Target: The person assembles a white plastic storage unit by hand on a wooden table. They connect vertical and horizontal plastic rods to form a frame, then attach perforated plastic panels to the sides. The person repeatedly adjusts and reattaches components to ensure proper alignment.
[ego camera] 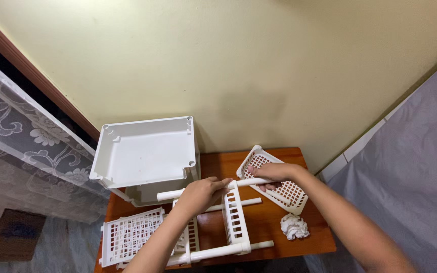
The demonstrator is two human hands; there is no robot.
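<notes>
Hands met on a white plastic tube (213,187) lying crosswise over the wooden table (274,227), and from my remote seat I watched both curl around it: the left hand (202,194) wrapped shut near the middle, the right hand (274,173) closed on the far end, just above a slatted white panel (276,183) leaning at the table's back edge. The tube ran into the top of an upright lattice side frame (234,217), with more tubes beneath, so I judged it a light, hollow, stiff piece, smooth enough to slip in a loose grip. I reckoned the safest hold was close to the joint, where bending load stayed small; the thin lattice ribs looked brittle and poor places to squeeze. A big white tray (145,151) stood tilted behind, another lattice panel (130,235) lay flat at front left, and a crumpled white tissue (294,226) sat near the right edge.
</notes>
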